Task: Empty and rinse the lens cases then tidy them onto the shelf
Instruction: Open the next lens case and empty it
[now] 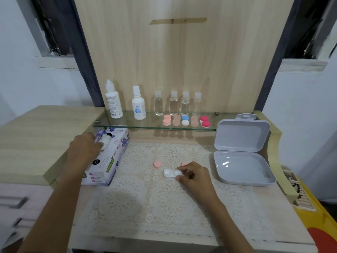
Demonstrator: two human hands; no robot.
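Note:
A white lens case with both wells uncapped lies on the lace mat. My right hand pinches its right end. One pink cap sits left of it and another pink cap peeks out behind my fingers. My left hand rests on top of the tissue box, fingers at the white tissue sticking out of the slot. Several capped lens cases stand on the glass shelf: pink, beige, blue-and-white, beige and red.
Two white solution bottles and several small clear bottles stand at the back of the shelf. An open grey plastic box lies to the right of the mat. A raised wooden counter is on the left.

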